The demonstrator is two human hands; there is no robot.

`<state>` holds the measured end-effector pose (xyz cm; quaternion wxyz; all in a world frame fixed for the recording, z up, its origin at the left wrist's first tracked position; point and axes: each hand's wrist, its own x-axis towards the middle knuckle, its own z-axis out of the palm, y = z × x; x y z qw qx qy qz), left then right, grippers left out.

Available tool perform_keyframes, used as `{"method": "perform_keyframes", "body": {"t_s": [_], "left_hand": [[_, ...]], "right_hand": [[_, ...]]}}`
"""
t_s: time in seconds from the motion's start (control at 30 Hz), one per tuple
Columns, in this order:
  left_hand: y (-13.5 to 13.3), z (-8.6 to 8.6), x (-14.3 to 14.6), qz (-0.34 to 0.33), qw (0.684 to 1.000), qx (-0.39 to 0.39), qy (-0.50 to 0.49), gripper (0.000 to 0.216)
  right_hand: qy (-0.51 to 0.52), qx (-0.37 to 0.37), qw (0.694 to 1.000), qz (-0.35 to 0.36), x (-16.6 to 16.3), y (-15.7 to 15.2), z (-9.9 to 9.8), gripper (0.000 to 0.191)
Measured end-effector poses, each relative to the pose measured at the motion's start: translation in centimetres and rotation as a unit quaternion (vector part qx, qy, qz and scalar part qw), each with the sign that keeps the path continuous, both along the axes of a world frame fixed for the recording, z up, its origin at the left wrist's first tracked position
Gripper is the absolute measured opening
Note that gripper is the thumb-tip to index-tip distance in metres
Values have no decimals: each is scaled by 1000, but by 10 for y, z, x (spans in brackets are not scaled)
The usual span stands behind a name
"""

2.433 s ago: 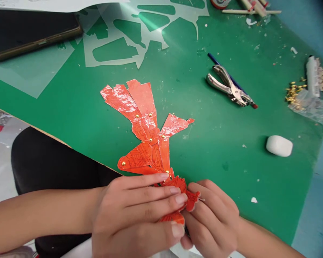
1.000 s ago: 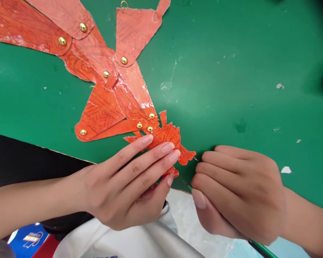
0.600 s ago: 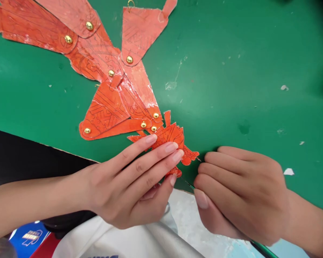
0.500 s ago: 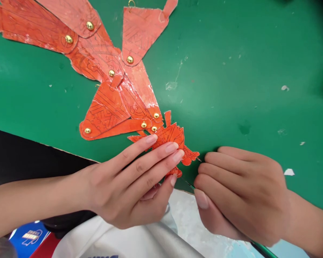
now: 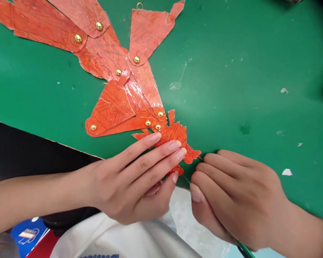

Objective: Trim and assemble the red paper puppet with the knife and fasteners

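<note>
A: Entry, left side first. What is lying there?

B: An orange paper figure (image 5: 115,71) is lying flat on the green table (image 5: 244,64). Its jointed pieces are fanning out toward the upper left and are being held together by brass fasteners (image 5: 78,38).

A: And the left hand (image 5: 134,179)?

B: It is grasping the figure's small lower end at the table's near edge. Four fingers are pressing on top and the thumb is tucking beneath (the pinched part is mostly hidden under the fingers). White cloth (image 5: 118,240) is showing below the wrist.

A: Moving right?

B: The right hand (image 5: 237,200) is clenching, fingers curled tight, just beside the figure's tip. A slim tool (image 5: 240,246) with a green shaft is sticking out below the heel of that hand. Whether its front end is touching the paper, I cannot tell.

A: Further right?

B: A white scrap (image 5: 286,172) is resting on the table near the knuckles.
</note>
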<state>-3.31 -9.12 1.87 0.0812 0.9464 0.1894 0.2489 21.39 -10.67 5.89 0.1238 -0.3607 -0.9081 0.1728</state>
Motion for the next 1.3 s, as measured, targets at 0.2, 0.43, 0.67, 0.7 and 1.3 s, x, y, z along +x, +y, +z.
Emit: {"method": "perform_keyframes", "body": {"t_s": [0.2, 0.43, 0.67, 0.7, 1.3], "left_hand": [[9, -4, -3, -45, 997, 61, 5, 22], [-2, 0, 2, 10, 1000, 9, -8, 15], [-1, -1, 1, 1, 1000, 9, -10, 19], [-1, -1, 1, 1, 1000, 9, -10, 18], [4, -2, -2, -20, 999, 28, -6, 20]], "right_hand": [[45, -15, 999, 1, 5, -2, -5, 38], [43, -19, 999, 0, 3, -2, -5, 39], [28, -11, 1000, 4, 4, -3, -5, 42], [26, -11, 1000, 5, 4, -3, -5, 42], [12, -16, 1000, 7, 2, 1, 1, 40]]}}
